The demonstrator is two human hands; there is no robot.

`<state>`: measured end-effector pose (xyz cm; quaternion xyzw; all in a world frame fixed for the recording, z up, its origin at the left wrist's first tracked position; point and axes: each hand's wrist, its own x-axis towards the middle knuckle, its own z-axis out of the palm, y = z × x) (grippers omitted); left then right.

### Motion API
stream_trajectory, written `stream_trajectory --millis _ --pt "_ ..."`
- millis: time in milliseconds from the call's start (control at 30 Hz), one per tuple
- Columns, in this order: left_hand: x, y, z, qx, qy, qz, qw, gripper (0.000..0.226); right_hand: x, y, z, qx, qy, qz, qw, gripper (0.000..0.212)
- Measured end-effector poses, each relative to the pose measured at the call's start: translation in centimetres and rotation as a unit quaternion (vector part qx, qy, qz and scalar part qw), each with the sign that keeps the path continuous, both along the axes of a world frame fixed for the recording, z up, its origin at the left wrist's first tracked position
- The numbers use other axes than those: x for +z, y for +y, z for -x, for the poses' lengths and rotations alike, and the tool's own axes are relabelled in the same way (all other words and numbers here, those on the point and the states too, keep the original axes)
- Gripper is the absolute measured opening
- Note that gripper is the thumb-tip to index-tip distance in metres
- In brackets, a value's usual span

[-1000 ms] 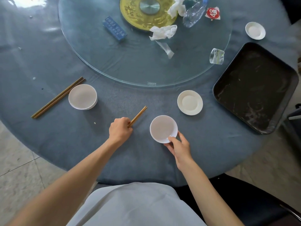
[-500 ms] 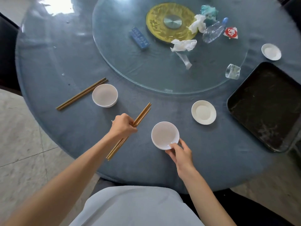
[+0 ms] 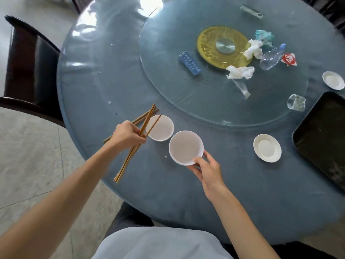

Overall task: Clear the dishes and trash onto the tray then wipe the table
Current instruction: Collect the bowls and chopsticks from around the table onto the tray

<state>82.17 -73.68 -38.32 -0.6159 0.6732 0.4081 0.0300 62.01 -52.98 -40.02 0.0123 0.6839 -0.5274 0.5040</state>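
My left hand [image 3: 128,134] grips a pair of wooden chopsticks [image 3: 128,159] and hovers over a second pair [image 3: 143,115] lying beside a white bowl [image 3: 162,130]. Thumb on the rim, my right hand [image 3: 207,169] holds another white bowl [image 3: 185,147], lifted and close to the first bowl. A small white saucer [image 3: 267,150] sits to the right. The black tray [image 3: 324,135] lies at the right edge of the round blue table [image 3: 104,86]. On the glass turntable [image 3: 168,58] lie crumpled tissues [image 3: 240,72], a crushed plastic bottle [image 3: 270,57], a clear cup [image 3: 296,102] and a blue box [image 3: 192,65].
Another white saucer [image 3: 333,80] sits at the far right. A red wrapper [image 3: 289,59] and teal wrapper [image 3: 264,35] lie on the turntable, and a grey cylinder [image 3: 251,11] at the far side. A dark chair [image 3: 29,68] stands at the left.
My left hand has carried its chopsticks left to the second pair beside the far bowl. My right hand has lifted its bowl and brought it next to that bowl. The view swung left.
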Motion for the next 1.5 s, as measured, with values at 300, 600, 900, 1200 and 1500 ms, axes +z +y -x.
stream_trajectory --millis 300,600,900,1200,1500 --pt "-2.9 -10.3 -4.5 -0.036 -0.014 -0.013 0.999 0.013 -1.1 -8.9 -6.8 -0.055 0.000 0.019 0.998 0.053" --pt "-6.6 -12.3 -4.6 -0.110 -0.043 -0.010 0.993 0.016 -2.8 -11.8 -8.6 -0.146 -0.022 -0.005 0.989 0.048" --pt "-9.2 -11.7 -4.7 -0.147 -0.019 0.013 0.989 0.004 -4.2 -12.0 -9.0 -0.171 -0.035 -0.011 0.985 0.055" --pt "-10.0 -9.3 -4.7 -0.186 -0.067 0.071 0.978 0.035 -4.5 -11.6 -8.6 -0.172 -0.110 0.004 0.979 0.065" --pt "-10.0 -9.2 -3.5 -0.195 -0.110 0.025 0.974 0.034 -5.7 -12.9 -8.2 -0.131 -0.163 0.063 0.976 0.066"
